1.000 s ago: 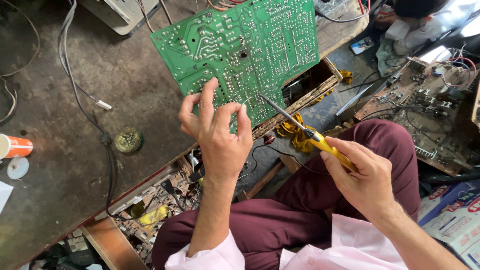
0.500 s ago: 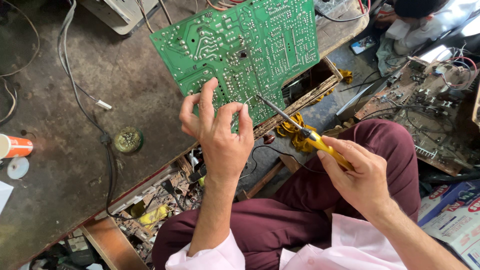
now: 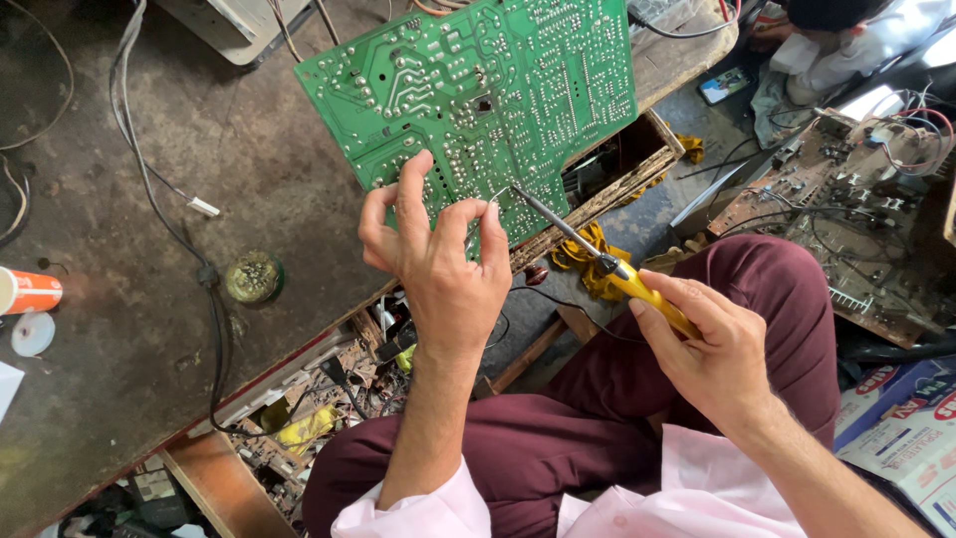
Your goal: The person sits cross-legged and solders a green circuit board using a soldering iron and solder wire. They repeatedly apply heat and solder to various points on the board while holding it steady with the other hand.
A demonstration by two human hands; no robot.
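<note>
The large green printed circuit board (image 3: 478, 95), solder side up and dotted with silver joints, lies tilted at the near edge of the dark, stained table (image 3: 129, 329), its lower corner jutting over the table's rim above an open wooden drawer. The left hand (image 3: 443, 264) rests against the board's lower edge, fingers (image 3: 413, 189) spread and curled, the thumb and forefinger pinched on what looks like a thin strand of wire or solder, too fine to make out for certain. The right hand (image 3: 712, 349) is closed around the yellow handle of a soldering iron (image 3: 597, 261), whose slim metal shaft slants up and left so that its tip meets the board just beside the left fingertips.

Below the hands are the person's maroon trousers and pale pink sleeves. On the table to the left sit a round brass-coloured tin (image 3: 253, 276), a black cable (image 3: 164, 209) and an orange-and-white tube (image 3: 30, 292) at the picture's edge. To the right, a brown circuit board (image 3: 827, 229) with loose wires lies well apart from the green one.
</note>
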